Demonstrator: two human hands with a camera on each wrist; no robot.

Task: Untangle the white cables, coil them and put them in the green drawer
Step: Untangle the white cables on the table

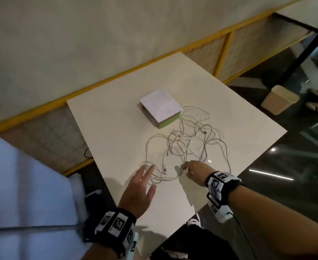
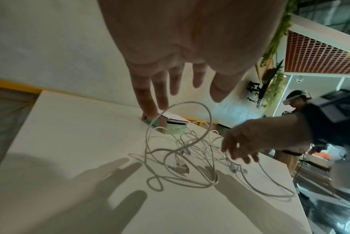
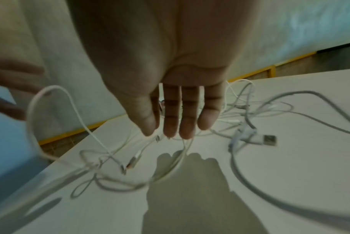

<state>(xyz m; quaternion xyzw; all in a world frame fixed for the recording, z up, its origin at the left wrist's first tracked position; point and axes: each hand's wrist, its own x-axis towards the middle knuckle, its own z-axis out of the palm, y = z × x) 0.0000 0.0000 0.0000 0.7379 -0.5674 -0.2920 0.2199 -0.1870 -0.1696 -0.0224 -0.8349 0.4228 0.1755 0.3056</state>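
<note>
A tangle of white cables [image 1: 188,145] lies on the white table [image 1: 107,128], right of centre. Behind it stands a small box with a white top and a green drawer [image 1: 168,123], seen also in the left wrist view as the green drawer [image 2: 174,129]. My left hand [image 1: 145,177] hovers with straight, spread fingers at the tangle's near-left loop, which arches up below the fingers [image 2: 162,101]. My right hand [image 1: 187,168] reaches in from the right. Its straight fingertips [image 3: 170,133] touch the cable strands, and loose plugs [image 3: 268,140] lie beside it.
The table's near edge and right corner drop to a dark, shiny floor. A beige bin [image 1: 280,99] stands on the floor at the right. A pale cloth surface [image 1: 23,184] fills the left. Another person [image 2: 302,110] stands beyond the table.
</note>
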